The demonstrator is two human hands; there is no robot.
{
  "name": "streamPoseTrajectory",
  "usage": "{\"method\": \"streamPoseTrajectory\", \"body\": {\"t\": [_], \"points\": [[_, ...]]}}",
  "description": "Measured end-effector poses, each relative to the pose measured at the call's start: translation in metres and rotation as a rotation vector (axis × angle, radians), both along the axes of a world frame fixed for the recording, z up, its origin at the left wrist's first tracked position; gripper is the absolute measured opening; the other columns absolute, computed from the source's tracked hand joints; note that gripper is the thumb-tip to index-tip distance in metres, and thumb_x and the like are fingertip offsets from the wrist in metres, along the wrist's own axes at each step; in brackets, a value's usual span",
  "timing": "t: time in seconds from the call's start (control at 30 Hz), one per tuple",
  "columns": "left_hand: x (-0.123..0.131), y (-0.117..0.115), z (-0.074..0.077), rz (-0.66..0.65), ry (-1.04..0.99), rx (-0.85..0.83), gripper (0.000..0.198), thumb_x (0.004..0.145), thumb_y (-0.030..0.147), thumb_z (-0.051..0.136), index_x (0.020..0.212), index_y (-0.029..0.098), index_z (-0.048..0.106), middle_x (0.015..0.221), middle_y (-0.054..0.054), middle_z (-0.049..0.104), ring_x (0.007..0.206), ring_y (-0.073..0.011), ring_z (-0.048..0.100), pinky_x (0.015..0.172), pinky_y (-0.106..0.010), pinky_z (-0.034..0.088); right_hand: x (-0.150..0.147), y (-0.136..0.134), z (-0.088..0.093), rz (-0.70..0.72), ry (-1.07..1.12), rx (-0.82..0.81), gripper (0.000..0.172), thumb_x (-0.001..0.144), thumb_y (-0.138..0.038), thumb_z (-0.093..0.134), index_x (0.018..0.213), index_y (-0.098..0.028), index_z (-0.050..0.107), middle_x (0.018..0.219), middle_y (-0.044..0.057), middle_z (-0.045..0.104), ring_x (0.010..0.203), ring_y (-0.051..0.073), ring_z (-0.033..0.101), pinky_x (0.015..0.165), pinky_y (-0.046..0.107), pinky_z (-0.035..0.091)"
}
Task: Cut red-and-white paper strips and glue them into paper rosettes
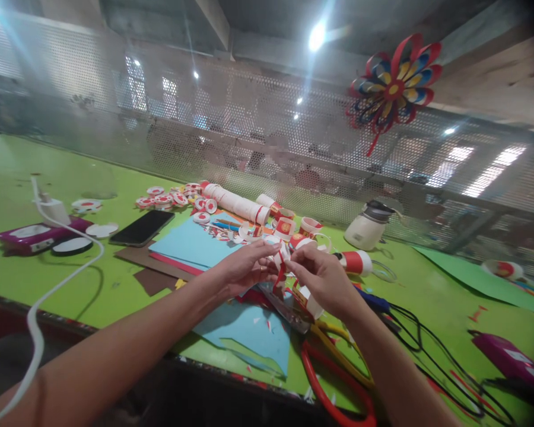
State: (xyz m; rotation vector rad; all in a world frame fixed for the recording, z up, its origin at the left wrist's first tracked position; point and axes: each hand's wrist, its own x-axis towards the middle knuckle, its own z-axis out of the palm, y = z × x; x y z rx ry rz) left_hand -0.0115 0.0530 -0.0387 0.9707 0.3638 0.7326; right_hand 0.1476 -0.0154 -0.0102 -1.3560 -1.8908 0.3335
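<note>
A small red-and-white piece of cut paper cup (279, 267) is held between both hands at the middle of the table. My left hand (248, 267), with a ring on one finger, closes on its left side. The fingertips of my right hand (323, 274) pinch its right edge. Just below the hands lies a pair of scissors (289, 311) with red and yellow handles, partly hidden by my right forearm. Light blue paper sheets (249, 332) and paper scraps spread underneath. Several cut paper cups (285, 228) stand and lie beyond my fingers.
A stack of white cups (235, 203) lies behind, near red-dotted paper discs (164, 200). On the left are a phone (142, 228), a purple power bank (40, 236) and a white cable. A white jar (365, 228), black cords (420, 332) and a green sheet (476, 279) lie right.
</note>
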Motion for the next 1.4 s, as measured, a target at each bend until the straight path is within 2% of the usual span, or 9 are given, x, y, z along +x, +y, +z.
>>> {"method": "streamPoseTrajectory", "body": {"t": [0.2, 0.33, 0.5, 0.63, 0.8, 0.9, 1.1, 1.27, 1.4], "points": [[-0.001, 0.002, -0.001, -0.008, -0.032, -0.001, 0.021, 0.074, 0.028, 0.07, 0.084, 0.015, 0.058, 0.073, -0.001, 0.057, 0.061, -0.0082, 0.054, 0.057, -0.022, 0.046, -0.004, 0.0, -0.002, -0.009, 0.011, -0.003, 0.017, 0.085, -0.031, 0.053, 0.075, -0.017, 0.057, 0.06, -0.001, 0.05, 0.054, 0.011, 0.043, 0.052, 0.026, 0.036], [-0.002, 0.005, -0.002, -0.04, -0.045, 0.061, 0.021, 0.075, 0.028, 0.068, 0.089, 0.014, 0.061, 0.079, -0.003, 0.061, 0.066, -0.0087, 0.057, 0.058, -0.02, 0.046, -0.004, 0.0, -0.004, -0.031, -0.005, 0.06, 0.021, 0.084, -0.033, 0.056, 0.07, -0.017, 0.058, 0.061, -0.001, 0.05, 0.055, 0.011, 0.043, 0.052, 0.026, 0.037], [-0.003, 0.009, 0.0, -0.077, -0.018, 0.011, 0.023, 0.082, 0.031, 0.059, 0.093, 0.011, 0.062, 0.079, -0.009, 0.065, 0.07, -0.0126, 0.062, 0.065, -0.022, 0.048, 0.007, 0.001, 0.0, -0.013, 0.152, 0.088, 0.022, 0.082, -0.037, 0.059, 0.075, -0.016, 0.062, 0.067, 0.003, 0.06, 0.059, 0.013, 0.051, 0.056, 0.028, 0.044], [-0.005, 0.01, 0.001, -0.089, 0.003, -0.024, 0.027, 0.084, 0.031, 0.056, 0.102, 0.012, 0.061, 0.082, -0.011, 0.067, 0.076, -0.0167, 0.065, 0.065, -0.024, 0.049, 0.018, -0.003, 0.01, 0.033, 0.084, 0.13, 0.023, 0.08, -0.035, 0.063, 0.098, -0.02, 0.064, 0.098, 0.008, 0.065, 0.081, 0.019, 0.061, 0.071, 0.035, 0.051], [-0.005, 0.007, 0.0, -0.186, 0.037, 0.001, 0.026, 0.085, 0.035, 0.053, 0.094, 0.013, 0.061, 0.073, -0.008, 0.067, 0.059, -0.0134, 0.063, 0.05, -0.02, 0.046, 0.019, -0.009, 0.014, 0.141, -0.163, 0.092, 0.057, 0.076, -0.035, 0.069, 0.129, -0.028, 0.048, 0.132, 0.009, 0.051, 0.104, 0.026, 0.058, 0.083, 0.045, 0.051], [-0.004, 0.006, -0.002, -0.254, 0.046, 0.016, 0.03, 0.086, 0.038, 0.049, 0.093, 0.012, 0.061, 0.07, -0.008, 0.066, 0.056, -0.0157, 0.064, 0.045, -0.02, 0.045, 0.017, -0.008, 0.012, 0.199, -0.187, 0.078, 0.059, 0.077, -0.035, 0.067, 0.132, -0.028, 0.046, 0.133, 0.008, 0.051, 0.111, 0.027, 0.055, 0.087, 0.047, 0.05], [-0.002, 0.003, -0.002, -0.247, 0.046, -0.026, 0.034, 0.086, 0.041, 0.047, 0.088, 0.01, 0.062, 0.065, -0.009, 0.065, 0.055, -0.0147, 0.063, 0.049, -0.021, 0.046, 0.013, -0.003, 0.008, 0.267, -0.078, 0.098, 0.038, 0.083, -0.033, 0.062, 0.12, -0.026, 0.057, 0.122, 0.007, 0.059, 0.11, 0.023, 0.055, 0.086, 0.041, 0.053], [-0.002, 0.001, -0.001, -0.249, 0.037, -0.024, 0.035, 0.087, 0.043, 0.046, 0.088, 0.011, 0.063, 0.066, -0.008, 0.065, 0.055, -0.0129, 0.061, 0.051, -0.021, 0.047, 0.015, -0.003, 0.006, 0.261, -0.043, 0.062, 0.05, 0.08, -0.033, 0.064, 0.128, -0.028, 0.051, 0.125, 0.008, 0.056, 0.103, 0.023, 0.059, 0.084, 0.043, 0.054], [-0.002, 0.0, -0.002, -0.257, 0.102, -0.05, 0.039, 0.088, 0.043, 0.042, 0.087, 0.01, 0.063, 0.061, -0.009, 0.064, 0.05, -0.013, 0.06, 0.043, -0.019, 0.042, 0.017, -0.003, 0.007, 0.27, -0.092, 0.075, 0.049, 0.08, -0.032, 0.065, 0.127, -0.031, 0.052, 0.133, 0.006, 0.05, 0.12, 0.027, 0.047, 0.091, 0.045, 0.05]]}}
